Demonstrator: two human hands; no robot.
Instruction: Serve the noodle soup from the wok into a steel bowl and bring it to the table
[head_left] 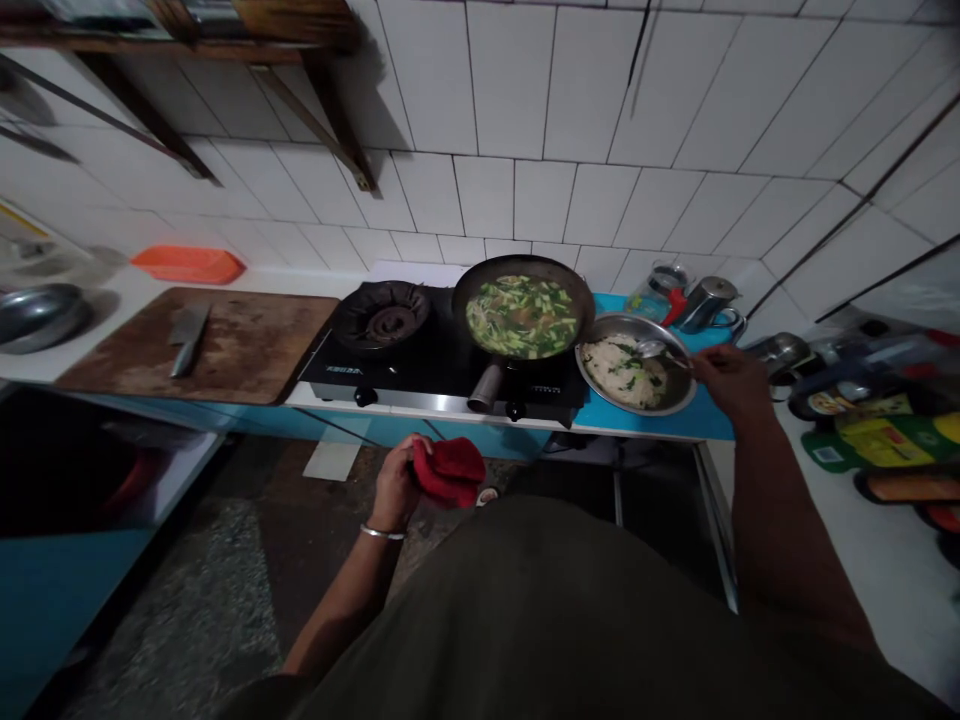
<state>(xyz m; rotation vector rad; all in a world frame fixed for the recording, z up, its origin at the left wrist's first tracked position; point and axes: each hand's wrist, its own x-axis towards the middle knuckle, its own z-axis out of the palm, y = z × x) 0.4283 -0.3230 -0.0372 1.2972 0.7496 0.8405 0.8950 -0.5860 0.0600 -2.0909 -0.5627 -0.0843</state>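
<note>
At lower centre of the frame the left hand point(395, 487) grips a red cloth point(448, 470), held low in front of the stove point(420, 365). At centre right the right hand point(726, 380) holds the handle of a spoon point(654, 350) whose bowl rests in a steel bowl of rice point(636, 372), just right of the stove. A dark pan point(523, 315) of greenish soup sits on the right burner. At centre left a cleaver point(187, 338) lies on a wooden board point(247, 350), with an orange tray point(189, 264) behind it.
</note>
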